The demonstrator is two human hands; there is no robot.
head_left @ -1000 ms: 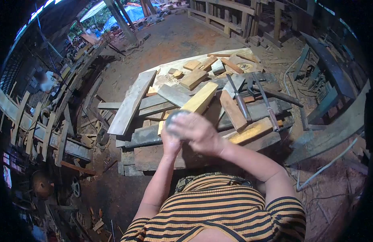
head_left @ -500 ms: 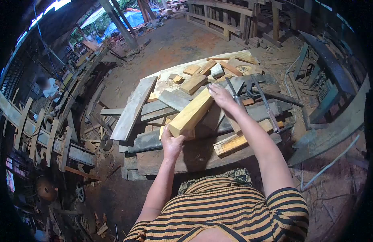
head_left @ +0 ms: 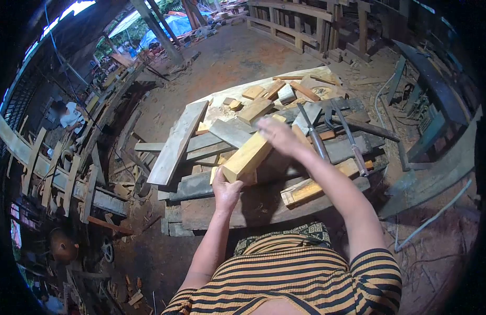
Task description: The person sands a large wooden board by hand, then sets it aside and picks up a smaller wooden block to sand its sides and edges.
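A yellow wooden block lies slanted over the pile, its near end in my left hand, whose fingers wrap round it from below. On the block's far end is my right hand, blurred; whether it holds anything under the palm is hidden. Just right of that hand lies a chisel-like tool with a dark handle. Farther right a saw-like tool rests on the boards. A short wood piece with a yellow face lies near the pile's front edge.
A long pale board slants across the pile's left side. Small offcuts lie behind the block. A dark metal frame stands at right. Another person is at the far left, beside a long wooden rack.
A second ago both hands were together, with a round greyish object at my right hand. Since then they have parted along the block, and my right hand has moved slightly back toward me.
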